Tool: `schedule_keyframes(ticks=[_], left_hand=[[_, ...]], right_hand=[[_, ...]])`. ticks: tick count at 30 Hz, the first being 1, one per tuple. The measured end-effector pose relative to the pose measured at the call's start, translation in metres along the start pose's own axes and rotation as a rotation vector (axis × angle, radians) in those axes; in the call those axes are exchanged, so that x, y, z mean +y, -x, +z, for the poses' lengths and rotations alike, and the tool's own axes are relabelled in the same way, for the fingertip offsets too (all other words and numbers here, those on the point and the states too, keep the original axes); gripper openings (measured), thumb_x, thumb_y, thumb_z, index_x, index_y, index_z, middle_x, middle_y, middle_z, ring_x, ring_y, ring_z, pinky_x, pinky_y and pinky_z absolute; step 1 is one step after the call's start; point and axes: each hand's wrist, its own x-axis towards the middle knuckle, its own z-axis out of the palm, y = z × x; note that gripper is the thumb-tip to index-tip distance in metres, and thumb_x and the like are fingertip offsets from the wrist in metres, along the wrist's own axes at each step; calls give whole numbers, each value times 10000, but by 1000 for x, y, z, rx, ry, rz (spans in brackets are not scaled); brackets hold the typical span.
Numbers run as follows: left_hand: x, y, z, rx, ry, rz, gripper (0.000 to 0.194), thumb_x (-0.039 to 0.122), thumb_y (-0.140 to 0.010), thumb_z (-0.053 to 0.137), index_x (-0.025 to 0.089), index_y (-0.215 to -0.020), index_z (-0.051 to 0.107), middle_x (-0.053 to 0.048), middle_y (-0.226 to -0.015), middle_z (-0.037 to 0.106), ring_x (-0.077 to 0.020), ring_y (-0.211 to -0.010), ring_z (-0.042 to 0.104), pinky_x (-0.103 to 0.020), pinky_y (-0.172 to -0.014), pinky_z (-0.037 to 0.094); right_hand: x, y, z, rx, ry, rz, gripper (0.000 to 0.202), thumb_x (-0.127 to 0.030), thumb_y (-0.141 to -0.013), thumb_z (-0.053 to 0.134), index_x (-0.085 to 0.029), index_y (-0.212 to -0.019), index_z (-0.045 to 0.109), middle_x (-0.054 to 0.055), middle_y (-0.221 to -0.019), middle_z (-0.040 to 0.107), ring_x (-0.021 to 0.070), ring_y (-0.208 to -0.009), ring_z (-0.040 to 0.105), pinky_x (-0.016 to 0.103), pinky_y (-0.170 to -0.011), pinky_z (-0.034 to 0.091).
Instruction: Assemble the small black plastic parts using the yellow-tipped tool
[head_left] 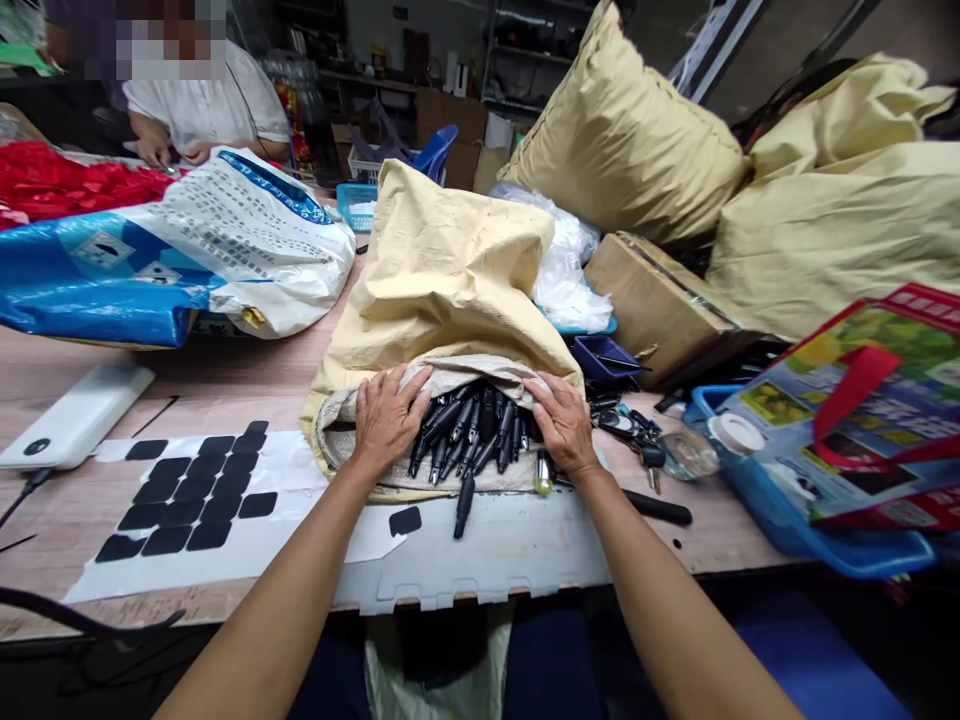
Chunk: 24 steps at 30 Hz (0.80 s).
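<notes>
Two hands rest at the mouth of a cream sack lying on the counter: the left hand at nine o'clock, the right hand at three. Both are partly open, fingers extended and slightly spread over the folded rim; whether they pinch the cloth, I cannot tell. Between them, a heap of slim black parts fills the opening, with a loose black piece just outside at six o'clock. From that mouth, black patches on a white sheet lie between eight and nine, a blue-and-white bag between ten and eleven, a cardboard box at two, and keys at three.
</notes>
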Motion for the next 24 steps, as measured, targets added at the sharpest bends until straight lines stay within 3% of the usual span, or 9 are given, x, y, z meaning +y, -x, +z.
schedule_keyframes(ticks=[7, 12, 15, 17, 19, 21, 24], left_hand=[[-2, 2, 3, 1, 7, 1, 478, 487, -1030, 404, 440, -1500, 479, -33, -1545, 489, -317, -1406, 401, -574, -1219, 222], [0, 6, -21, -5, 94, 47, 481, 454, -1038, 386, 380, -1500, 497, -58, -1564, 454, -324, -1453, 370, -575, -1211, 255], [15, 41, -44, 102, 161, 88, 453, 439, -998, 475, 335, -1426, 576, -68, -1469, 530, -317, -1394, 439, -519, -1167, 354], [31, 77, -52, 137, 203, 83, 331, 446, -966, 534, 301, -1219, 690, -83, -1214, 652, -294, -1196, 571, -466, -1056, 458], [50, 111, -48, 71, 226, 89, 243, 475, -936, 584, 275, -1010, 702, -80, -980, 668, -278, -1005, 613, -433, -926, 508], [65, 134, -37, -10, 211, 83, 263, 520, -882, 656, 259, -913, 662, -69, -898, 650, -276, -926, 608, -419, -852, 514], [76, 143, -18, -52, 139, 49, 318, 541, -829, 718, 244, -911, 640, -61, -916, 655, -282, -930, 600, -422, -847, 499]], right_hand=[[-3, 1, -3, 14, -3, 4, 443, -304, -1029, 415, -363, -1443, 562, -4, -1506, 515, 263, -1382, 425, 475, -1153, 338], [-4, 1, 0, 37, -7, 17, 424, -312, -1028, 431, -364, -1419, 585, 4, -1497, 525, 269, -1363, 436, 482, -1125, 352], [-4, 0, 3, 42, 16, 29, 422, -316, -1022, 442, -360, -1414, 591, 8, -1501, 523, 277, -1361, 430, 487, -1124, 350], [-4, -2, 2, 37, 18, 31, 418, -321, -1022, 443, -356, -1411, 594, 12, -1498, 527, 277, -1363, 430, 486, -1127, 352], [-6, -2, -3, 23, -7, 10, 422, -329, -1020, 449, -351, -1418, 587, 18, -1507, 518, 279, -1374, 429, 489, -1135, 352], [-10, 2, -15, 19, -32, -7, 451, -347, -1002, 489, -337, -1447, 558, 31, -1548, 470, 290, -1391, 419, 491, -1135, 364], [-13, 24, -43, 50, -8, 18, 511, -361, -953, 574, -308, -1460, 542, 64, -1569, 430, 323, -1387, 420, 496, -1099, 396]])
